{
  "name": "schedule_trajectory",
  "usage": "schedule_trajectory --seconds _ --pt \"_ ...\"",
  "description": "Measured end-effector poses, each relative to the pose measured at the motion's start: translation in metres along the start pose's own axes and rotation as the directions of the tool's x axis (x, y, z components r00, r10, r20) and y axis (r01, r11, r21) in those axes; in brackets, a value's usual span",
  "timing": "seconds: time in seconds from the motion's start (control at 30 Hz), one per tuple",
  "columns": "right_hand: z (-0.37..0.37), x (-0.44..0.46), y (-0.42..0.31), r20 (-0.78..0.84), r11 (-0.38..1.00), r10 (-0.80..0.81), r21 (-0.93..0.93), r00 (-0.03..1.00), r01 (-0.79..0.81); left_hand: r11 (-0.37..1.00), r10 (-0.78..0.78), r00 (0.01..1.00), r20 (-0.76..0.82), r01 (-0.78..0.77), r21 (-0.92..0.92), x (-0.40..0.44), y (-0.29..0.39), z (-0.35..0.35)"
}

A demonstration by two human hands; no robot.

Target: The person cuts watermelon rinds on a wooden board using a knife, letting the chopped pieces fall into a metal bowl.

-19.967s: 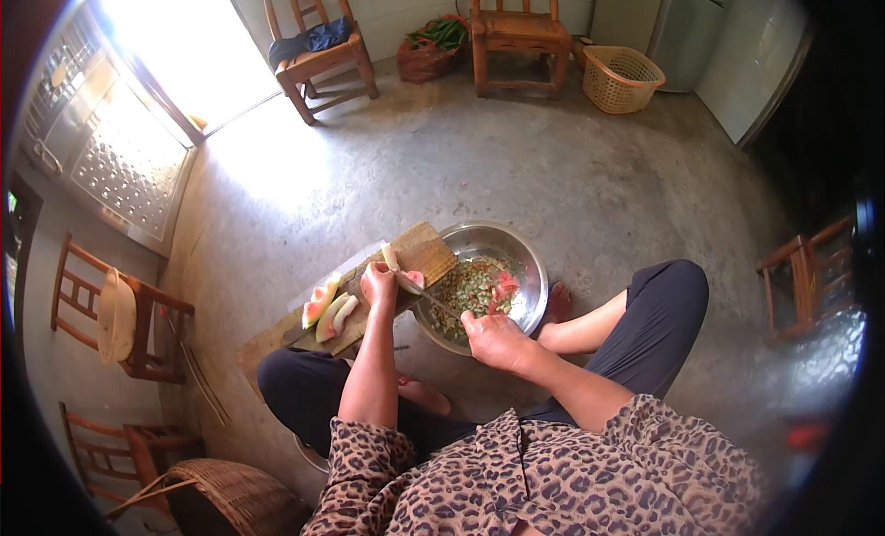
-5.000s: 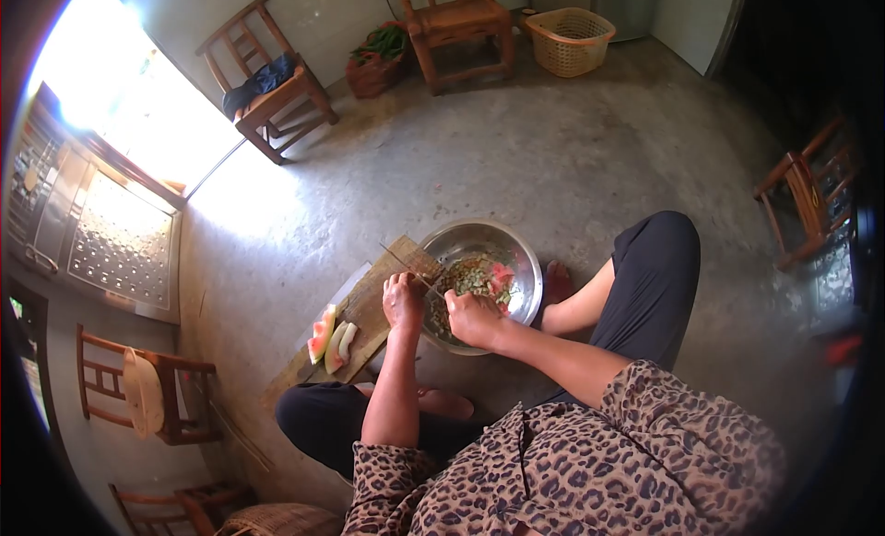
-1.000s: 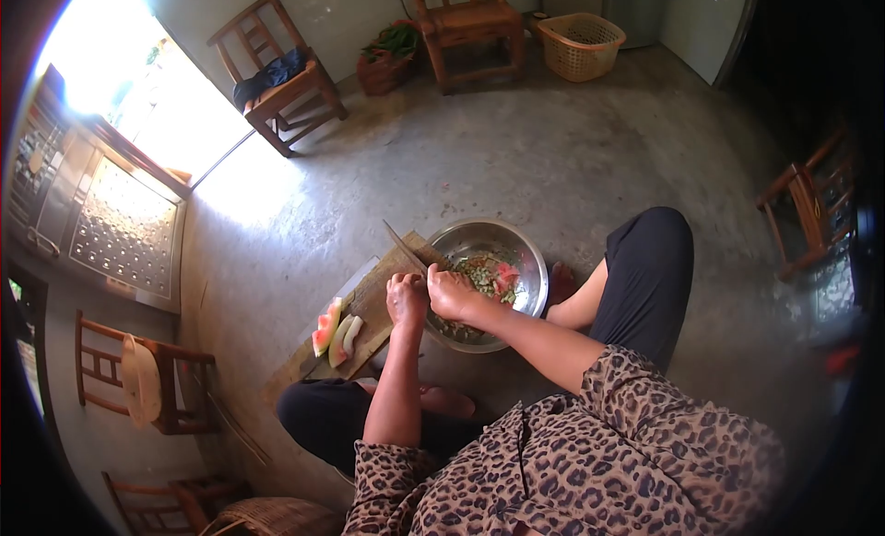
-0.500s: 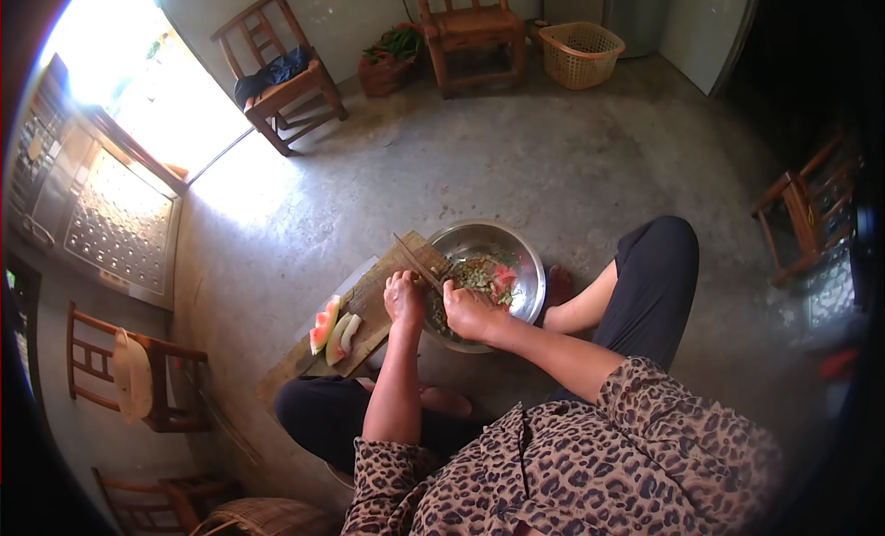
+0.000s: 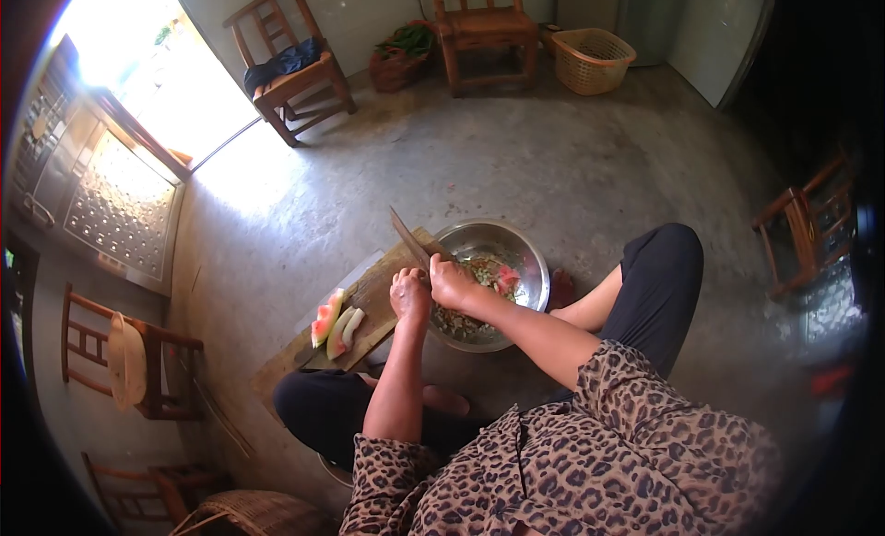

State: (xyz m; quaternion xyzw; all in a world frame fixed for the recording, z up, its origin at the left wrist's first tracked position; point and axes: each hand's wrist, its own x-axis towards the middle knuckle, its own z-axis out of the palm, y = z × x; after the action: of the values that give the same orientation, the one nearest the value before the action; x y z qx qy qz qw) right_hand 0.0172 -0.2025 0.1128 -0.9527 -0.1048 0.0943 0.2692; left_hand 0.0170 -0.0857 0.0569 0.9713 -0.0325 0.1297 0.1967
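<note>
My right hand [image 5: 452, 283] is closed around the handle of a knife [image 5: 408, 235], whose blade points up and away over the far end of a wooden cutting board [image 5: 371, 287]. Close beside it, my left hand [image 5: 410, 294] rests at the board with curled fingers; whatever is under them is hidden. Watermelon rind pieces lie on the nearer part of the board, one with red flesh [image 5: 326, 317] and a paler one [image 5: 346, 333]. To the right, a steel bowl [image 5: 532, 269] holds small chopped green bits and some red pieces [image 5: 506, 279].
Wooden chairs stand around the room, one with a dark cloth [image 5: 284, 64] on it. A yellow plastic basket [image 5: 593, 61] and a red bag [image 5: 398, 68] with greens sit by the far wall. A straw hat [image 5: 127, 361] hangs on the left chair. A wicker basket [image 5: 263, 513] is near.
My right hand has moved left, up against my left hand. The knife blade has swung to stand out farther past the board's far end. The view has shifted slightly.
</note>
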Motion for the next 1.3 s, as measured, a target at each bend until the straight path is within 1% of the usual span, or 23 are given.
schedule_trajectory --seconds 0.03,0.17,0.27,0.43,0.53,0.67,0.77,0.87,0.97,1.07,1.13,1.3 --pt "0.005 0.006 0.004 -0.028 1.000 -0.001 0.023 1.000 0.001 0.999 -0.030 0.999 0.016 0.031 -0.033 -0.002 0.002 -0.002" --pt "0.016 0.001 0.022 -0.074 0.996 0.000 0.093 0.997 0.007 0.998 -0.033 0.999 0.034 0.034 -0.047 -0.003 -0.004 0.001" --pt "-0.001 -0.022 0.012 -0.038 0.997 0.052 0.063 0.998 -0.049 0.997 -0.063 0.996 0.062 0.065 -0.042 -0.002 -0.007 0.005" --pt "-0.010 -0.048 0.008 -0.010 0.999 0.007 0.031 1.000 -0.007 0.993 -0.098 0.991 0.092 0.103 -0.049 -0.001 0.006 -0.011" --pt "-0.013 -0.056 0.006 0.021 1.000 -0.021 0.024 1.000 0.020 0.997 -0.057 0.998 0.028 0.058 -0.050 -0.001 0.000 -0.001" --pt "-0.022 -0.061 0.002 0.062 1.000 -0.030 0.007 0.998 0.029 0.999 -0.038 0.999 0.019 0.039 -0.032 0.000 -0.004 0.004" --pt "-0.022 -0.058 -0.001 0.081 1.000 -0.010 0.004 0.997 0.010 0.999 -0.019 1.000 0.020 0.020 -0.035 -0.001 -0.001 -0.002" --pt "-0.010 -0.042 0.003 0.060 0.997 -0.024 0.080 0.998 0.019 0.999 -0.015 1.000 0.015 0.015 -0.038 -0.002 0.003 -0.005" --pt "0.002 -0.020 -0.003 0.029 0.998 0.022 0.057 0.999 -0.024 0.999 -0.034 0.999 0.024 0.035 -0.042 -0.002 0.004 -0.004" --pt "0.009 -0.005 -0.005 -0.018 0.999 0.026 0.036 0.999 -0.026 0.999 -0.045 0.999 0.026 0.046 -0.026 -0.001 -0.001 0.003" --pt "0.007 -0.003 -0.006 -0.014 0.998 0.042 0.039 0.999 -0.042 0.999 -0.052 0.999 0.007 0.052 -0.014 -0.002 -0.002 0.004" --pt "0.007 -0.013 0.005 0.016 0.998 0.042 0.038 0.999 -0.042 0.993 -0.088 0.994 0.070 0.092 -0.067 -0.003 0.001 -0.006"
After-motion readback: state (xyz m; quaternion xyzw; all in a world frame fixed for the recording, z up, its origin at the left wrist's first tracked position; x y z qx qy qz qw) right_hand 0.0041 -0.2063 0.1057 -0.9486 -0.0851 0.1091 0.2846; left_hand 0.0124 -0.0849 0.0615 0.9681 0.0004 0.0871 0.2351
